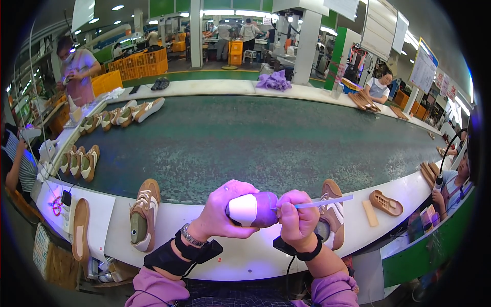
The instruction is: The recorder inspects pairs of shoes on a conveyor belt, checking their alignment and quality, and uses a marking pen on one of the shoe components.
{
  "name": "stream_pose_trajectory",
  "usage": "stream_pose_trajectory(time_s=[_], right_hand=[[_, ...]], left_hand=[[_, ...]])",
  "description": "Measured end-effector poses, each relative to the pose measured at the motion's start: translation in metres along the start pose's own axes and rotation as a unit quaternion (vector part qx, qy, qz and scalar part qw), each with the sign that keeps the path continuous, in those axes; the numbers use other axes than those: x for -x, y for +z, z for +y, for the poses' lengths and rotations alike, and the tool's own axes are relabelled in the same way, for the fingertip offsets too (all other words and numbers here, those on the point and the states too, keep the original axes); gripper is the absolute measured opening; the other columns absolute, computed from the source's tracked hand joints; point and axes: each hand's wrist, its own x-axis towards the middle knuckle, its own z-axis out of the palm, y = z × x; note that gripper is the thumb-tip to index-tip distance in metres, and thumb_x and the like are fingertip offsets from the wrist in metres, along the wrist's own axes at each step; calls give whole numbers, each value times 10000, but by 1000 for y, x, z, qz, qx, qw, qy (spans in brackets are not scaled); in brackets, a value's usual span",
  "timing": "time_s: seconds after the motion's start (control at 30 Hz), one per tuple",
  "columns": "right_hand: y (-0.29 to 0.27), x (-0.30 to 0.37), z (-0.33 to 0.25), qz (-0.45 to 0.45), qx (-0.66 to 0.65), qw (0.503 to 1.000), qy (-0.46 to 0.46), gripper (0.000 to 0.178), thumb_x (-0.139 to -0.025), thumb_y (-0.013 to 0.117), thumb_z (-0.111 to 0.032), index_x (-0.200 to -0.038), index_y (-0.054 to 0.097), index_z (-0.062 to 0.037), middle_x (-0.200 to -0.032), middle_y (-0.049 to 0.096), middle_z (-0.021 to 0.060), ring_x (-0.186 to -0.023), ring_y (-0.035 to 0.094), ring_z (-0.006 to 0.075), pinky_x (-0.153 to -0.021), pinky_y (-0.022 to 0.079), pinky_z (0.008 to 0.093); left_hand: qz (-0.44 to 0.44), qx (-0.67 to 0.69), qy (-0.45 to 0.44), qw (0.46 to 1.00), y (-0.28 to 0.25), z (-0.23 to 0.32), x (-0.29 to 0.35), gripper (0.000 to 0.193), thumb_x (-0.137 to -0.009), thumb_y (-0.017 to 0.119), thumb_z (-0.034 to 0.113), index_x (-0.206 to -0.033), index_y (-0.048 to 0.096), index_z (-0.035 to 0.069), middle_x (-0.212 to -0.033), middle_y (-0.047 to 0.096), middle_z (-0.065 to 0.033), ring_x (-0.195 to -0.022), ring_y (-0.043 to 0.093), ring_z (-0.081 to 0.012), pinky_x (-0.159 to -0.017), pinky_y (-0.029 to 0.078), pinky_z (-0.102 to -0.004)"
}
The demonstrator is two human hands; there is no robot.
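Note:
My left hand is wrapped round a shoe held above the white bench. One rounded end of it shows, with a white panel under purplish light; the rest is hidden. A thin pale pen-like stick is pinched in my right hand, its tip at the shoe's surface; whether it touches I cannot tell. Left of my hands stands a brown-and-white laced sneaker. Another sneaker stands just beyond my right hand, partly covered by it.
A tan sole lies at the bench's left; a brown sole and a tan rectangular piece lie right. Ahead runs a wide green conveyor belt, with several sneakers at its left end. Other people work around it.

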Motion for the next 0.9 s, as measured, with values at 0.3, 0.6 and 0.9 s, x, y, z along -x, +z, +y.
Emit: stream_pose_trajectory(time_s=[0.3, 0.6, 0.9], right_hand=[[3, -3, 6, 9, 9, 999, -38, 39, -829, 544, 22, -805, 570, 6, -702, 577, 89, -554, 539, 170, -499, 423, 283], [2, -3, 15, -1, 34, 995, -97, 9, -834, 554, 3, -837, 561, -3, -697, 575, 92, -546, 550, 187, -491, 436, 292], [2, 1, 14, -62, 93, 980, -166, 36, -845, 527, -11, -875, 537, 5, -672, 556, 85, -535, 557, 172, -476, 447, 279]], left_hand=[[-8, 8, -5, 1000, -4, -5, -7, 587, -516, 835, 168, -1035, 607, 20, -969, 624, -98, -886, 621, -208, -792, 493, -315], [-10, 8, -14, 1000, -5, -10, -13, 590, -515, 834, 176, -1037, 607, 22, -975, 628, -95, -886, 619, -198, -796, 490, -305], [-37, 110, -102, 988, -15, -23, -22, 637, -530, 859, 200, -1085, 606, 19, -987, 629, -60, -913, 611, -150, -824, 480, -288]])
